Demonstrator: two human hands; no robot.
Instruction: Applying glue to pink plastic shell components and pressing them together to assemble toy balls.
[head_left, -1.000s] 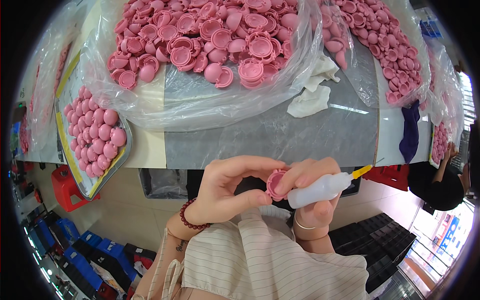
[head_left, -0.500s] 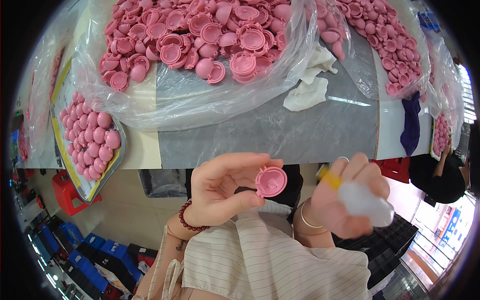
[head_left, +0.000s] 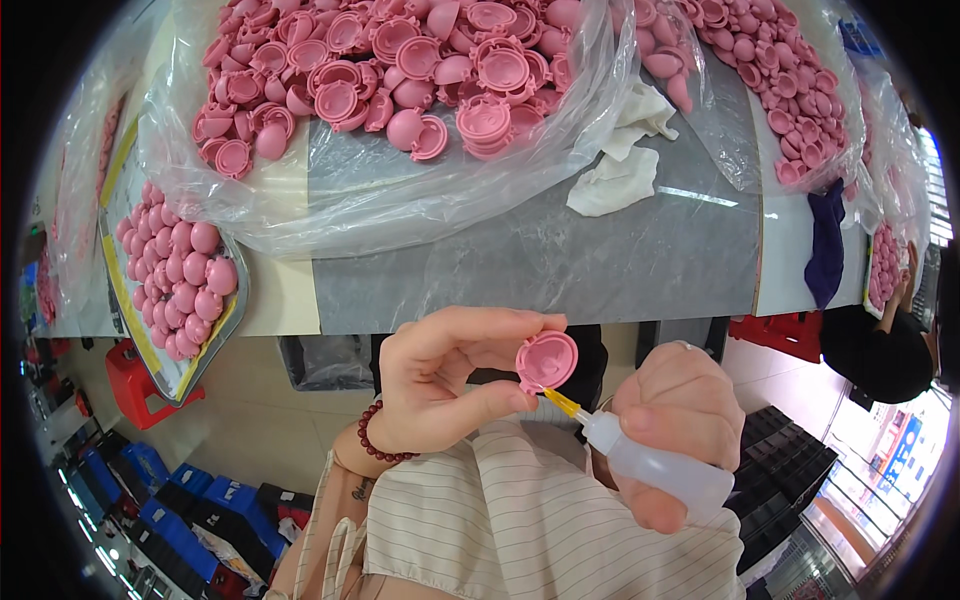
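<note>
My left hand point(head_left: 445, 380) pinches a round pink plastic shell half point(head_left: 547, 360) between thumb and fingers, its hollow side facing up toward me. In my right hand point(head_left: 685, 420) is a translucent white squeeze bottle point(head_left: 670, 474) with a thin yellow nozzle point(head_left: 562, 402). The nozzle's tip is at the lower rim of the shell half, close to my left thumb. Whether any liquid comes out is too small to tell. Both hands are held in front of the table's near edge, above my lap.
A clear plastic bag point(head_left: 400, 225) spread on the grey tabletop point(head_left: 560, 270) bears a heap of pink shell halves point(head_left: 335, 92). Closed pink balls point(head_left: 185, 270) fill a tray at left. White crumpled cloth point(head_left: 615, 183) lies right of the bag. Another person point(head_left: 875, 350) sits far right.
My right hand has turned the bottle and brought its nozzle leftward to the shell half's rim. The left hand has stayed almost in place.
</note>
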